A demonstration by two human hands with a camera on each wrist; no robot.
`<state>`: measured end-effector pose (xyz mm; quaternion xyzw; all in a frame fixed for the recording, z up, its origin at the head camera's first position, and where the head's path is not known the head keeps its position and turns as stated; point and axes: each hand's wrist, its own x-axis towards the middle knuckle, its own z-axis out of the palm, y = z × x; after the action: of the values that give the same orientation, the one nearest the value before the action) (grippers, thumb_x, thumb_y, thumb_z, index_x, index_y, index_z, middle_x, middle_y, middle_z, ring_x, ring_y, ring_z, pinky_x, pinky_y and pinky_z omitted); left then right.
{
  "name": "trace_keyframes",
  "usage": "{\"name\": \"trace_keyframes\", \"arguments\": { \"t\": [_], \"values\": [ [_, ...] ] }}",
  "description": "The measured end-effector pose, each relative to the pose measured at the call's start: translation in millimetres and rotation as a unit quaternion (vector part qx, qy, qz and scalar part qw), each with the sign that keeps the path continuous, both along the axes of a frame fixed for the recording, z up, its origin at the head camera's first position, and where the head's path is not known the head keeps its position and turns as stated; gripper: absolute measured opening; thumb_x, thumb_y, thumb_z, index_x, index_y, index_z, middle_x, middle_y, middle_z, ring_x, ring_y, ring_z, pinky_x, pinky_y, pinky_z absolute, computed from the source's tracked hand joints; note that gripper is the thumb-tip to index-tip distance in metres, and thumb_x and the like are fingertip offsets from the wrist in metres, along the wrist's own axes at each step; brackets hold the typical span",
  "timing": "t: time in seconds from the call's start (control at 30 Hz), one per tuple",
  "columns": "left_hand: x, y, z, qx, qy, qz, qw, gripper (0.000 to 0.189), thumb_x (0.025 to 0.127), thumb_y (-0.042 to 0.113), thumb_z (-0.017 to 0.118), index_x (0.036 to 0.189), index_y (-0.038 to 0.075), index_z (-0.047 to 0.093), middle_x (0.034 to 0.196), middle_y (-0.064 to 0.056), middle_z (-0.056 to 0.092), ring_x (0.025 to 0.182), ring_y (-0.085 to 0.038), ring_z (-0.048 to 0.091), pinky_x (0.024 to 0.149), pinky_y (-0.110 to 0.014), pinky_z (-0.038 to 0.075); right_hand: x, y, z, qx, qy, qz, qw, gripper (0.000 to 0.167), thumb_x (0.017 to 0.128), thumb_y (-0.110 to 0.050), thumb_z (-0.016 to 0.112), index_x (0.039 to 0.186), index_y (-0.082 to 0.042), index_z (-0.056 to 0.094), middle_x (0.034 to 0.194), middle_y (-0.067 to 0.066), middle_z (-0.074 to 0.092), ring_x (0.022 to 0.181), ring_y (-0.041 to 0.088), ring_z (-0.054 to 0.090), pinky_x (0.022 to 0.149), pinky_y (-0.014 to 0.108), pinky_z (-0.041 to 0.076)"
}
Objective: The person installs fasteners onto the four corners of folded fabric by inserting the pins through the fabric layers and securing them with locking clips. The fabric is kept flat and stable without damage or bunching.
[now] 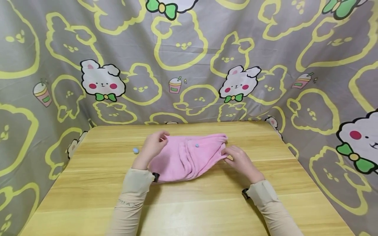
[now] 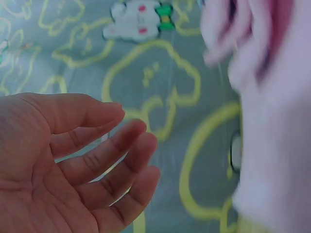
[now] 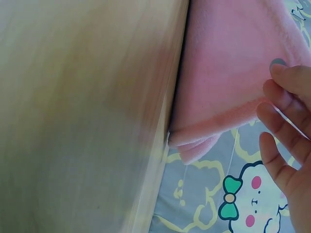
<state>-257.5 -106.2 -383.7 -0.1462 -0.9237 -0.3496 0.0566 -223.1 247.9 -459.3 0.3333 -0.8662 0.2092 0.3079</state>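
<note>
A soft pink fabric piece point(image 1: 171, 160), fuzzy like a towel, lies bunched in folds across the table, narrowing to the right. My right hand point(image 1: 240, 162) pinches its right corner between thumb and fingers; in the right wrist view the pink fabric point(image 3: 223, 73) runs up to the fingertips. A small blue object point(image 1: 197, 145) sits on the fabric. My left hand point(image 1: 154, 144) hovers by the left end of the fabric. In the left wrist view, that hand point(image 2: 92, 165) has loosely bent fingers and nothing in its palm.
Another small blue object point(image 1: 136, 150) lies on the wooden table point(image 1: 189, 209), left of the fabric. Grey curtains point(image 1: 189, 78) printed with yellow outlines and white rabbits hang behind the table and along both sides. A dark wrist strap point(image 1: 245, 193) shows below the right cuff.
</note>
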Motion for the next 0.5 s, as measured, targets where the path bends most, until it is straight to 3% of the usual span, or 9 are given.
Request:
{"name": "trace_keyframes", "arguments": {
  "t": [0.27, 0.5],
  "values": [
    [-9.7, -58.7, -14.0, -0.066, -0.042, 0.049, 0.9957, 0.033, 0.089, 0.007, 0.056, 0.121, -0.002, 0.060, 0.115, -0.028, 0.064, 0.107, -0.042, 0.061, 0.090, -0.052, 0.050, -0.7, -0.3, -1.3, -0.001, 0.005, 0.002, 1.0000, 0.027, 0.068, 0.003, 0.081, 0.086, -0.010, 0.067, 0.083, 0.001, 0.070, 0.078, 0.016, 0.063, 0.072, 0.035, 0.055],
    [-12.7, -81.3, -27.7, -0.125, -0.109, 0.079, 0.9830, 0.040, 0.085, 0.003, 0.057, 0.126, -0.002, 0.058, 0.130, -0.033, 0.048, 0.117, -0.051, 0.046, 0.096, -0.058, 0.042, -1.7, -0.1, -2.4, -0.004, 0.012, 0.007, 0.9999, 0.026, 0.068, 0.003, 0.080, 0.087, -0.009, 0.068, 0.085, 0.003, 0.070, 0.079, 0.018, 0.064, 0.073, 0.036, 0.055]
  ]
}}
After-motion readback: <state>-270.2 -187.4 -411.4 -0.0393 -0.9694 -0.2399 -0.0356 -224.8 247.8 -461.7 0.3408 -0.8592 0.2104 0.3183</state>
